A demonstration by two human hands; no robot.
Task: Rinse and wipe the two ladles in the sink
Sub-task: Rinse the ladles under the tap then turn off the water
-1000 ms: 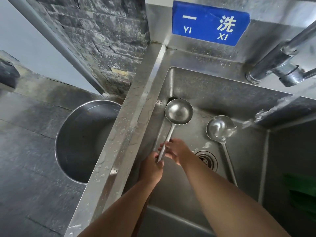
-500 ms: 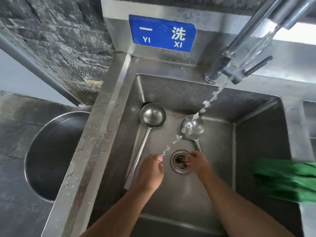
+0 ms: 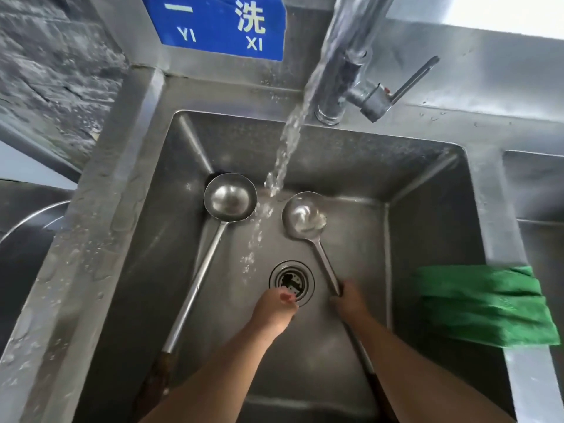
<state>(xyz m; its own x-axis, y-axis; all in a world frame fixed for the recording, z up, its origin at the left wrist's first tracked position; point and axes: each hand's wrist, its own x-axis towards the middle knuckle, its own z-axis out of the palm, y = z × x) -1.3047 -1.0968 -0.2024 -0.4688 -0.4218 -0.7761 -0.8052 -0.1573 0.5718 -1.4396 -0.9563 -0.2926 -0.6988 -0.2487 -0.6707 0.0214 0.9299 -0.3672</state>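
Now the right hand [image 3: 349,303] grips the right ladle [image 3: 303,218] by its shaft.
Bowl points away, shaft running near-to-far; whether the left hand [image 3: 274,309] is closed is unclear.

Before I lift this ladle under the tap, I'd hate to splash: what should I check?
1. Grip: right hand holds the right ladle by its handle: ok.
2. Spare: left hand holds nothing visible: ok.
3. Tap: water stream running: ok.
4. Aim: not ok, stream falls between right ladle and left ladle.
5. Wiping: green cloth on the sink rim: ok.
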